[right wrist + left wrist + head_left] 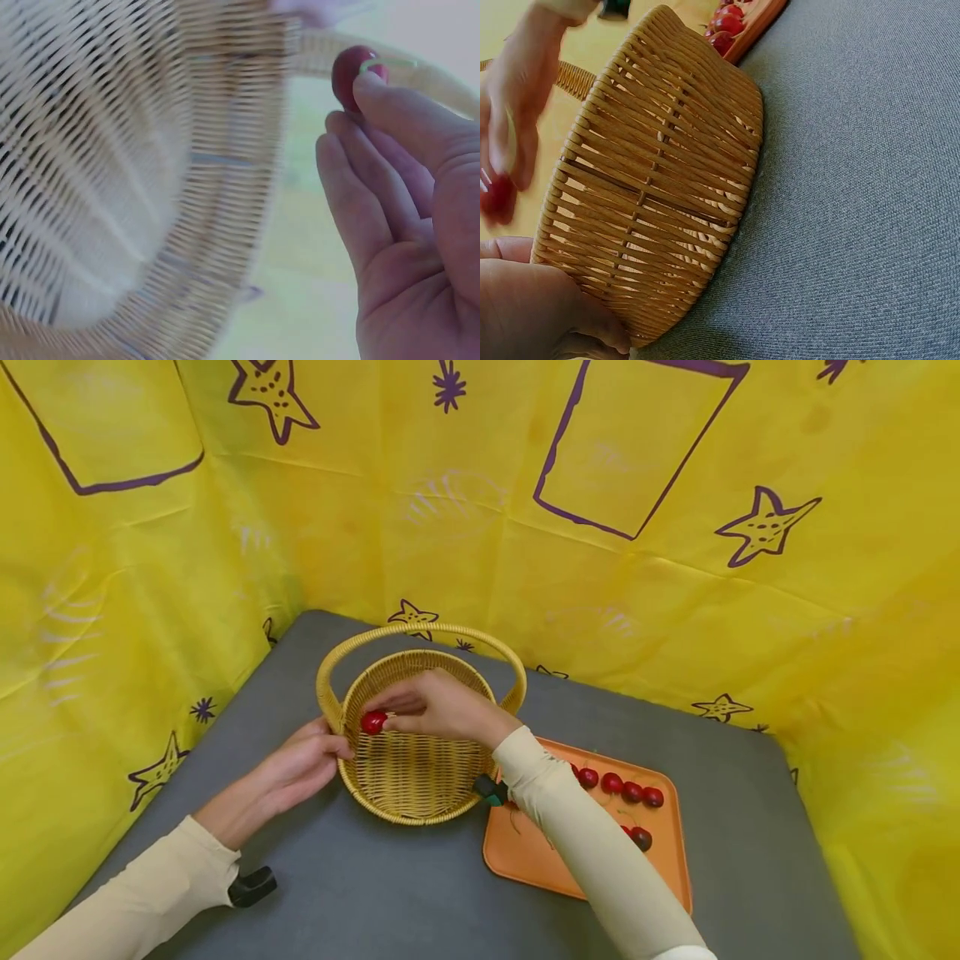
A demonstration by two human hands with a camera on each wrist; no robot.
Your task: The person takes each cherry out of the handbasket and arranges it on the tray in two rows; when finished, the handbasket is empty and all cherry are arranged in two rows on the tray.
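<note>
In the head view, a round woven basket [420,820] with a tall arched handle [420,628] stands on the grey table. My left hand [300,764] grips its rim at the left, near the handle's foot. The left wrist view shows that hand [544,307] with its fingers on the rim and the outer wall. Over the basket opening, my right hand [446,706] pinches a red cherry [373,722] between thumb and fingers. A pale green stem shows at the cherry [346,79] in the right wrist view.
To the right of the basket lies an orange tray [517,864] with several cherries [611,783] on it, partly hidden by my right sleeve. A yellow patterned cloth [465,552] hangs behind and at both sides of the table [360,893].
</note>
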